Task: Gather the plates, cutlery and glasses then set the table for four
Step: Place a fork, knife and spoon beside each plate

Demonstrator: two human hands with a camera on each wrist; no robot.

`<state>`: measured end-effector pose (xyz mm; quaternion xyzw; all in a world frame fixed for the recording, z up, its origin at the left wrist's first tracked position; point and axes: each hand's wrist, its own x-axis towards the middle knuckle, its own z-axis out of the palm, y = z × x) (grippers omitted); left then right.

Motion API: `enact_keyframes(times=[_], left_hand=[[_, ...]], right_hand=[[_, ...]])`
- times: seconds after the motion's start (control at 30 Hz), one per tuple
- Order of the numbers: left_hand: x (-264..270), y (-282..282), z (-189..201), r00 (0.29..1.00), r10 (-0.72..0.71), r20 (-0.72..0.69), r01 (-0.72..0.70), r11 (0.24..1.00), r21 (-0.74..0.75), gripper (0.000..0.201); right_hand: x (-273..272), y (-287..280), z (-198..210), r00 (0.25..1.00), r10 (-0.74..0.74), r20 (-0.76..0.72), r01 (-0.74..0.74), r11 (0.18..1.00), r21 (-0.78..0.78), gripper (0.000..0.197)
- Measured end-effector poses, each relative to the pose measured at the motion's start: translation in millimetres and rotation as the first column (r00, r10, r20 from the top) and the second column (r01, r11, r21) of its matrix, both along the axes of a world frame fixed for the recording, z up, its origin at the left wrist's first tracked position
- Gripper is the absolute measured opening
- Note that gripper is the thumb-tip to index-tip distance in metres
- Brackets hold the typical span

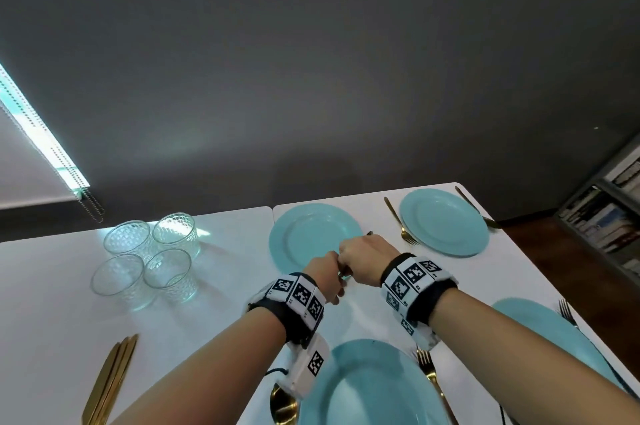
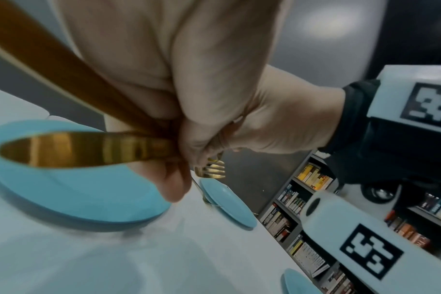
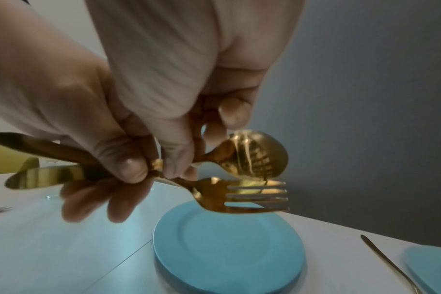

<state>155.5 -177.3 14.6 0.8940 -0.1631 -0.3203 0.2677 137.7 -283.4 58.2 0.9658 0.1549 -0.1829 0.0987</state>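
My left hand (image 1: 323, 274) and right hand (image 1: 360, 260) meet above the white table (image 1: 225, 286), just in front of the far-middle blue plate (image 1: 304, 234). Between them is a small bundle of gold cutlery. In the right wrist view my right hand pinches the necks of a gold fork (image 3: 242, 197) and a gold spoon (image 3: 257, 155). My left hand (image 3: 76, 111) grips the handles (image 3: 38, 177) at the other end. The left wrist view shows a handle end (image 2: 76, 149) sticking out of my left fist and the fork tines (image 2: 212, 169) beyond.
Three more blue plates lie far right (image 1: 446, 220), near (image 1: 367, 386) and right (image 1: 540, 331), each with gold cutlery beside it. Several glasses (image 1: 149, 258) stand together at the left. Gold knives (image 1: 110, 379) lie near left. A bookshelf (image 1: 609, 216) stands past the table's right edge.
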Motion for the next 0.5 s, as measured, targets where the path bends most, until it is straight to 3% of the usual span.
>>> enact_keyframes(times=[0.2, 0.4, 0.5], left_hand=[[6, 0, -2, 0.997, 0.033, -0.071, -0.033, 0.999, 0.003, 0.036], [25, 0, 4, 0.994, -0.105, 0.040, 0.097, 0.981, 0.168, 0.043], [40, 1, 5, 0.996, -0.078, 0.045, 0.070, 0.985, 0.158, 0.041]], right_hand=[[-1, -13, -11, 0.998, -0.050, 0.034, 0.049, 0.998, 0.040, 0.030], [22, -37, -20, 0.992, -0.124, 0.025, 0.120, 0.986, 0.114, 0.028], [37, -52, -22, 0.984, -0.176, 0.031, 0.169, 0.975, 0.147, 0.026]])
